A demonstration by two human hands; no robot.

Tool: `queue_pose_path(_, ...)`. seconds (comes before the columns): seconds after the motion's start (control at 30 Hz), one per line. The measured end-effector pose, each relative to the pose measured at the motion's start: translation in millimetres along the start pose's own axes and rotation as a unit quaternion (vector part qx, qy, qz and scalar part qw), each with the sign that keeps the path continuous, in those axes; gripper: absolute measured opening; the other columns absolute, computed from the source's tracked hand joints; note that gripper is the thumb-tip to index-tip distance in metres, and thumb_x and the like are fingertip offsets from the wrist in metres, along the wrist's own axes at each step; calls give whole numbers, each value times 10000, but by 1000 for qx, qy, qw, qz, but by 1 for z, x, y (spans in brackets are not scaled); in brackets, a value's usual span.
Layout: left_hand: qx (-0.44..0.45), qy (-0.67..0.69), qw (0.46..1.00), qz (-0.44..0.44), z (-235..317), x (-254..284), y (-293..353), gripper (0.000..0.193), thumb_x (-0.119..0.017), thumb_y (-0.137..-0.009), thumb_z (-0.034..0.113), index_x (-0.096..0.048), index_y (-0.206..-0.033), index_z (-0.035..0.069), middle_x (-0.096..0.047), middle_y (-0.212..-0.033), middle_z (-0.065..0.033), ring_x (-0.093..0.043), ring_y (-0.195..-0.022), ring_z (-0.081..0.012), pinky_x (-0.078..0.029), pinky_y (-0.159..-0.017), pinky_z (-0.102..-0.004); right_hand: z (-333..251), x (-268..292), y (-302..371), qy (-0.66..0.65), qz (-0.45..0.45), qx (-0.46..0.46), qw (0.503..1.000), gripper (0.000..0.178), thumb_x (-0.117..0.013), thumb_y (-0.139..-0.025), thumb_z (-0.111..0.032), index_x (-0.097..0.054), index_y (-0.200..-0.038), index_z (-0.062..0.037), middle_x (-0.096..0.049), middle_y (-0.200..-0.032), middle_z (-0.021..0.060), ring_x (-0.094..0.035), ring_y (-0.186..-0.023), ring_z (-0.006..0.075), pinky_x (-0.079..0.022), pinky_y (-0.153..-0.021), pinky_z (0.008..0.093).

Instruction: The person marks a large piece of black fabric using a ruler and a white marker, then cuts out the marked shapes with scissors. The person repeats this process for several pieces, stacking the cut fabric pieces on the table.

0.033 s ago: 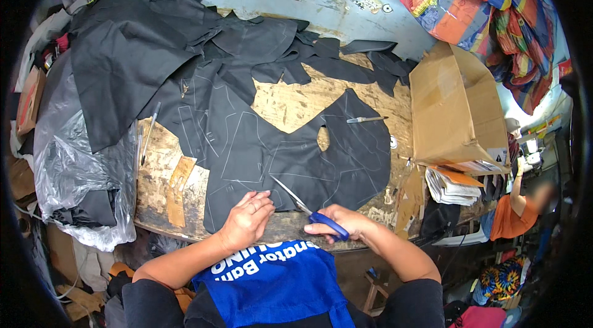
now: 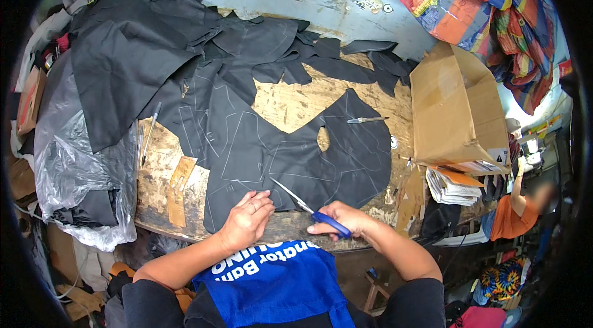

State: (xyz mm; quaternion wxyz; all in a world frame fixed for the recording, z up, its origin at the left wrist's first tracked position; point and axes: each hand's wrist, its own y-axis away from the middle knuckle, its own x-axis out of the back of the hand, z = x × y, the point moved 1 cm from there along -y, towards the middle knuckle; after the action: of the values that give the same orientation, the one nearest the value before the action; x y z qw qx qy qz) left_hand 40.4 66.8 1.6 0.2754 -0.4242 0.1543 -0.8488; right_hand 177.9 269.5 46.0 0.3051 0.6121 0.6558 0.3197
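Observation:
A wide piece of black fabric (image 2: 247, 170) with white chalk outlines lies over the worn wooden table. My left hand (image 2: 249, 215) is at its near edge, fingers bent and pressed together on the cloth; the fingertips' exact hold is partly hidden. To the right, my right hand (image 2: 338, 218) is closed round the blue handles of a pair of scissors (image 2: 296, 199). Their blades look nearly together and point up and left over the fabric's near edge. A pen (image 2: 367, 120) rests on the fabric's right part, near a small hole.
More black fabric (image 2: 136, 62) is heaped at the far left, beside clear plastic (image 2: 77, 161). Another pen (image 2: 150, 133) and a brown strip (image 2: 180, 191) lie at left. At right stand a cardboard box (image 2: 448, 115) and folded papers (image 2: 452, 187). Beyond, a person in orange (image 2: 516, 214).
My right hand and the scissors have shifted very slightly to the right. My left hand and the fabric look unmoved.

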Motion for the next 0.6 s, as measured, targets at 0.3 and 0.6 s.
queue_pose_path(0.3, 44, 60, 996, 50, -1, -2, -4, 162, -628, -750, -43, -615, -908, -13, -625, -944, -155, -613, -1001, -301, -476, -900, -405, -10, 7, -5, 32, 10, 19, 999, 391, -752, -768, -317, -503, -590, -73, -482, -461, -8, -455, -363, 63, -361, -348, 211)
queue_pose_path(0.6, 156, 152, 970, 104, 0, 9, -10, 68, -581, -804, -33, -623, -852, -10, -657, -915, -134, -656, -887, -252, -513, -769, -306, -4, -47, -16, -249, -59, 74, 964, 424, -620, -844, -463, -536, -765, -54, -504, -592, 23, -507, -487, 134, -437, -449, 270)
